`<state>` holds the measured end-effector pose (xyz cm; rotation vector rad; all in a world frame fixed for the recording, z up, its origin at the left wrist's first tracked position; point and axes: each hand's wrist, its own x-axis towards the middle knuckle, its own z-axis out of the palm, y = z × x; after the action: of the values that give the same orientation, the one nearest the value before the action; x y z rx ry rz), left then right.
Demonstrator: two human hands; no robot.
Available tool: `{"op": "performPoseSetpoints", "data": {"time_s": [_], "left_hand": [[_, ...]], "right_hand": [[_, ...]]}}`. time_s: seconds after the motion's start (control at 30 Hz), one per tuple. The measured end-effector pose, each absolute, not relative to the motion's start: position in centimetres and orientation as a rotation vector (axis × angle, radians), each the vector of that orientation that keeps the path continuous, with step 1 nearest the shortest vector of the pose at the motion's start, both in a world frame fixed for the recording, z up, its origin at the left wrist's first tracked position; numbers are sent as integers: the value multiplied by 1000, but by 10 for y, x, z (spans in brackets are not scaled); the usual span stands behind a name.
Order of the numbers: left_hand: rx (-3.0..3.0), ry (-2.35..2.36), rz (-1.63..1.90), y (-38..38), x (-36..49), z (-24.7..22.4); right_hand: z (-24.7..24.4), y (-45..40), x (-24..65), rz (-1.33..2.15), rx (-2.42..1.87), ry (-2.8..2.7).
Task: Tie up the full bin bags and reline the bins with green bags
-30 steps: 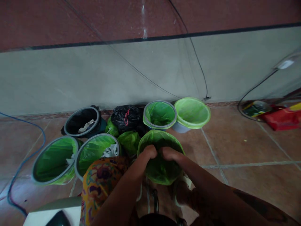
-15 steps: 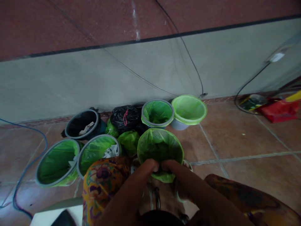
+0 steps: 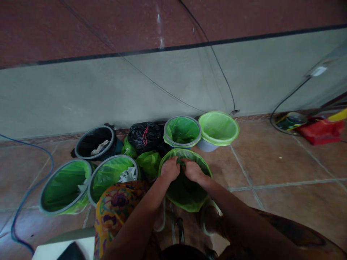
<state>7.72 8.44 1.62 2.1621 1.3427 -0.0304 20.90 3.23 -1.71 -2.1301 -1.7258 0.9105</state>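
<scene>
Between my feet stands a bin lined with a light green bin liner (image 3: 187, 202), its edge folded over the rim. Both my hands reach into its mouth, close together near the far inner wall. My left hand (image 3: 170, 169) has its fingers curled on a bunched bit of the green liner. Beside it, my right hand (image 3: 192, 170) is likewise curled against the liner, its fingertips partly hidden. The bottom of the bin is dark.
Behind stand a grey-rimmed bin (image 3: 164, 135) and a pale green-lined bin (image 3: 219, 143). Leftward are a tied black bag (image 3: 143, 135), a black-lined bin (image 3: 89, 139) and two green-lined bins holding scraps. A blue cable (image 3: 34, 187) and a red dustpan (image 3: 322, 131) lie on the floor.
My hands have moved from the near side of the bin's mouth to its far inner wall. The liner's near side now shows below them.
</scene>
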Motion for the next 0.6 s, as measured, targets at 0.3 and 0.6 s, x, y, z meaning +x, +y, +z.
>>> {"op": "performPoseSetpoints", "data": {"time_s": [0.3,0.6], "left_hand": [[2040,1453,-308,94,86,-23],[2128,1383,-462,73,85,7]], "right_hand": [[-51,38,217,929,-2500,-1536],[-17,18,207,921,-2383,-1504]]}}
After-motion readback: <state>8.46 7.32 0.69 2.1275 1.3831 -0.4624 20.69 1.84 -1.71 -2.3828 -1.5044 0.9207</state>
